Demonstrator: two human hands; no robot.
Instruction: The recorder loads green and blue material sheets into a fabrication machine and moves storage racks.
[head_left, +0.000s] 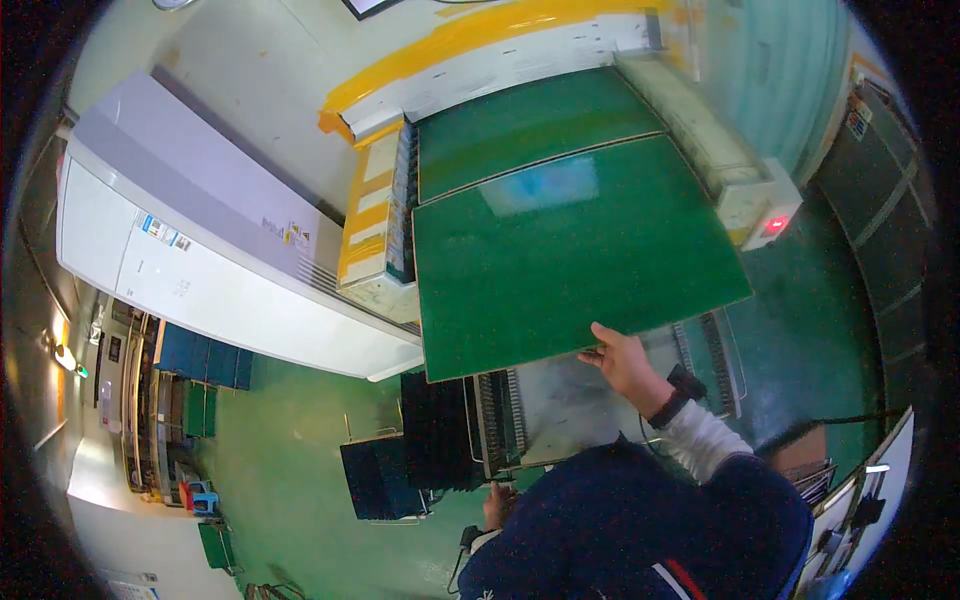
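Observation:
A large glossy green panel (570, 260) lies between the two side rails of a conveyor, its near edge jutting toward me. My right hand (628, 372) is at that near edge, thumb over the top and the other fingers curled below it, closed on the panel. Behind it, a second green panel (540, 125) lies further into the conveyor. Low in the picture, my left hand (497, 506) is beside the lower end of a slotted rack (497, 425); my body hides part of it, so its grip is unclear.
A tall white cabinet-like appliance (220, 260) stands along the left. The right rail (690, 135) ends in a box with a lit red display (774, 226). Dark stacked panels (385, 478) stand on the green floor. Dark mesh racks (880, 210) line the right side.

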